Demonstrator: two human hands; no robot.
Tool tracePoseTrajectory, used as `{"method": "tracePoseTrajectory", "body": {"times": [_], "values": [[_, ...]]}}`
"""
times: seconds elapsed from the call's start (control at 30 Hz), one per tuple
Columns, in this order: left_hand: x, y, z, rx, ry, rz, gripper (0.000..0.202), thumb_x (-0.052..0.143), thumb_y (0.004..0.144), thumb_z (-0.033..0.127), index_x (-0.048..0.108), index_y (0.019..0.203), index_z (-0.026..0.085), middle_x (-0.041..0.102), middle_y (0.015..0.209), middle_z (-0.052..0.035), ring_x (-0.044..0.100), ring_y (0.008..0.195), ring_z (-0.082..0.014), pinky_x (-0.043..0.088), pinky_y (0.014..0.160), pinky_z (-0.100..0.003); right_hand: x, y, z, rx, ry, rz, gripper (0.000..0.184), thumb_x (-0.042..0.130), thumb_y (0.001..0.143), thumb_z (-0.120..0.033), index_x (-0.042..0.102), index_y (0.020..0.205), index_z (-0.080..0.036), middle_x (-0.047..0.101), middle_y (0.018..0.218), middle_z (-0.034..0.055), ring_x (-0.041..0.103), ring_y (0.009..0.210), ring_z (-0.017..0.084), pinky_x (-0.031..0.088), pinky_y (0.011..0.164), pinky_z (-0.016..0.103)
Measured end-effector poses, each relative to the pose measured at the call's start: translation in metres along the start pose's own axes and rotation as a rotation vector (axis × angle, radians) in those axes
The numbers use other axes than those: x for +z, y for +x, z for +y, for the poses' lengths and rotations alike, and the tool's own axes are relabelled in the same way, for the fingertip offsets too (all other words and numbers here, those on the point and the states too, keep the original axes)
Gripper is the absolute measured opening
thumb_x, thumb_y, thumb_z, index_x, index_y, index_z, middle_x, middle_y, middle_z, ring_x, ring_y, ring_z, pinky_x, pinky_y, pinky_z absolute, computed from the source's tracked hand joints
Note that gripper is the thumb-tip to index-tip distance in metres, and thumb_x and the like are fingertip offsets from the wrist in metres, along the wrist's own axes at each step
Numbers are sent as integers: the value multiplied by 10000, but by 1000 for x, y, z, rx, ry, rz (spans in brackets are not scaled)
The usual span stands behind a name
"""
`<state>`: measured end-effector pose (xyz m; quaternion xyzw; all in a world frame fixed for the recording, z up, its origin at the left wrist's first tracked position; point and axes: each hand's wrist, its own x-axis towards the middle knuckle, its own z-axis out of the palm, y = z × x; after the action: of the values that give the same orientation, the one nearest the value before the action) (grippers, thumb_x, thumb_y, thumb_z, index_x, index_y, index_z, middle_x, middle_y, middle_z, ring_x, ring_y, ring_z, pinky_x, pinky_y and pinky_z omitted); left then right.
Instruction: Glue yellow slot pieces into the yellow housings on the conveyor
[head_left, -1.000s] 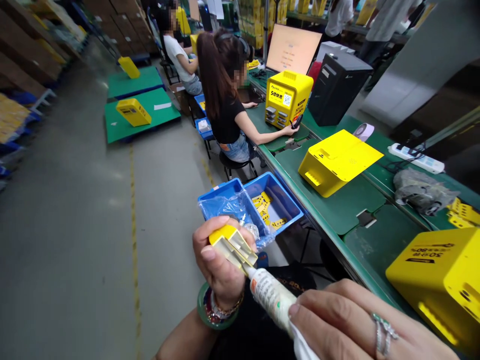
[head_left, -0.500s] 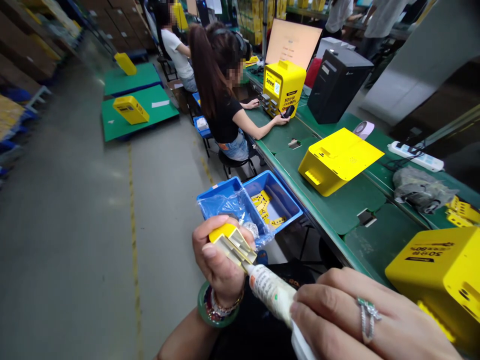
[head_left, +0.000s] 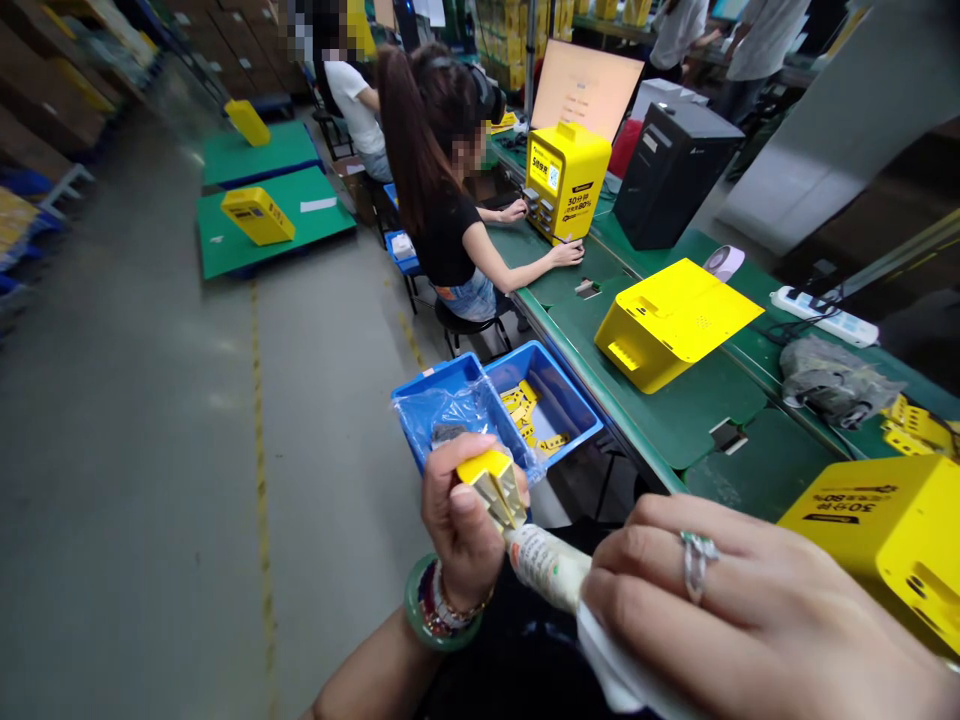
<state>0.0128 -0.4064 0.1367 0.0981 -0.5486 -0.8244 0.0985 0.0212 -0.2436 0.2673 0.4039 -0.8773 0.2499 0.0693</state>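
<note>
Since a second ago the left hand (head_left: 461,525) has shifted toward 3 o'clock and rolled the small yellow ribbed plastic part (head_left: 495,485), so it now shows end-on and narrower. The right hand (head_left: 742,610) has slid up the white squeeze tube (head_left: 544,565) and covers more of it. The tube tip still meets the part from 4 o'clock, so the bead seems to be moving to another face of the part. The left hand is closed, thumb and fingers pinching the part. The right hand is curled shut over the tube, with a white cloth (head_left: 607,660) bunched under it. Both sit low centre, off the edge of the green table (head_left: 675,410). At 12 o'clock of the left hand are two blue plastic bins. The left bin (head_left: 427,375) holds a crumpled clear plastic bag (head_left: 457,410), contents unclear. The right bin (head_left: 581,405) holds a scatter of small yellow flat pieces (head_left: 525,410), mostly in its near-left half. At 1 o'clock a co-worker's hand now lies flat on the table.
</note>
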Motion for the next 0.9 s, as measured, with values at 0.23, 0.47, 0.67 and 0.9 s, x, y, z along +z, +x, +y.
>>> {"method": "tracePoseTrajectory", "body": {"times": [0.23,0.47,0.67,0.9], "values": [[7,5,-8,-196,35,-358,370,469,894,580,587,1003,246,562,549,25,495,427,-117,362,412,-208,-12,6,18,233,288,-236,185,516,827,-79,549,722,-228,648,714,-21,584,610,104,457,563,190],[11,19,-17,-507,-163,-307,378,467,902,570,563,996,217,539,671,24,506,445,-84,380,391,-179,-14,-17,43,642,578,-124,203,589,872,-329,587,713,-203,596,655,-19,528,573,122,435,515,214],[9,21,-15,-602,-209,-264,395,452,901,579,552,989,208,511,648,39,456,366,-64,331,330,-165,9,-53,55,1076,1043,336,267,782,703,-344,662,877,-181,617,712,10,563,597,143,457,493,220],[8,18,-4,-732,-186,-281,350,420,930,531,542,1004,212,482,674,44,462,368,-61,294,319,-159,13,-75,47,1052,729,482,290,808,660,-340,712,903,-213,697,810,33,622,643,171,506,506,199]]}}
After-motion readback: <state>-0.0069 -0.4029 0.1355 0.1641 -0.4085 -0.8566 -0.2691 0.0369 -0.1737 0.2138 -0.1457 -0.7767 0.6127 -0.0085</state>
